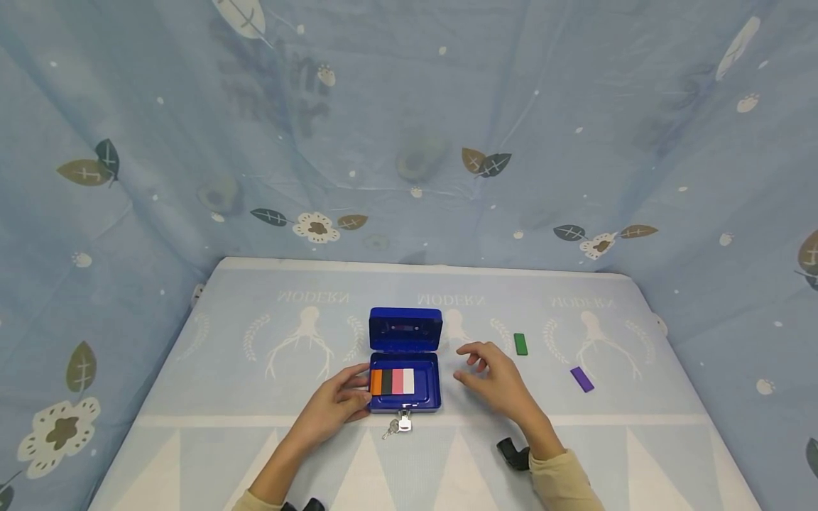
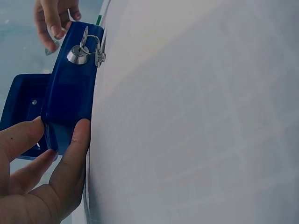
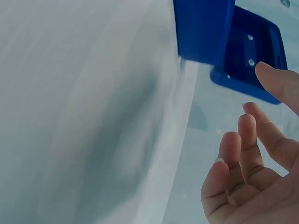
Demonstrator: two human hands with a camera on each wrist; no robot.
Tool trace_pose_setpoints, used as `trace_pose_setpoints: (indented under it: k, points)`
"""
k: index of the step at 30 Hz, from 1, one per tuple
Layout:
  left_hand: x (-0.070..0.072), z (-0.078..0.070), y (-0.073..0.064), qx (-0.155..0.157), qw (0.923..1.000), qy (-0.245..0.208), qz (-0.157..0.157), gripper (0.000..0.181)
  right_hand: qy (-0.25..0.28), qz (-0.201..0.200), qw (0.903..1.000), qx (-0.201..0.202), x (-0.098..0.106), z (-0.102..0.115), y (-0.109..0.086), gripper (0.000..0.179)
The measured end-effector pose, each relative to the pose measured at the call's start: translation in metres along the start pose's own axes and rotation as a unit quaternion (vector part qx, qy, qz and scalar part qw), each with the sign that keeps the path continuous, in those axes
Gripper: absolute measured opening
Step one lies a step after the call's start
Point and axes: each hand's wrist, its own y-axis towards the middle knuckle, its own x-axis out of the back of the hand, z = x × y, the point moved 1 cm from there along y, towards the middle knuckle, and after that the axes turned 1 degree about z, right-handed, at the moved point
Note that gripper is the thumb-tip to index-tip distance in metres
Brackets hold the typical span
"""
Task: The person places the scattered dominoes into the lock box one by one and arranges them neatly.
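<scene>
A blue cash box (image 1: 437,383) stands on the table with its lid (image 1: 405,312) raised. Inside its left part lie several flat blocks side by side: an orange block (image 1: 376,382), a black block (image 1: 386,382), a pink block (image 1: 397,382) and a white block (image 1: 408,382). My left hand (image 1: 332,406) holds the box at its left end, thumb and fingers at the edges. To the right of the box, my right hand (image 1: 495,377) hovers with fingers loosely bent and nothing in them. Keys (image 2: 99,56) hang from the lock (image 2: 77,55) on the front.
A green block (image 1: 520,344) lies beyond my right hand, and a purple block (image 1: 582,379) farther right. Black wrist gear (image 1: 513,454) sits at my right wrist. Behind the patterned tabletop (image 1: 211,369) hangs a blue curtain (image 1: 409,128).
</scene>
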Motion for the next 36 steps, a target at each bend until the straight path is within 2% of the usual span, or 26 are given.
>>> trace_pose_setpoints:
  k: [19,23,36]
  points:
    - [0.0,0.001,-0.001,-0.008,0.9999,-0.004,0.006,0.057,-0.008,-0.013,0.999,-0.041,0.03,-0.04,-0.007,0.038]
    - [0.0,-0.001,-0.002,-0.006,0.9999,-0.016,0.002,0.057,-0.008,-0.016,0.9985,-0.052,0.036,-0.047,-0.007,0.038]
    - [0.0,0.0,0.0,-0.003,1.0,-0.008,0.002,0.057,-0.015,-0.027,0.9973,-0.066,0.052,-0.061,-0.003,0.035]
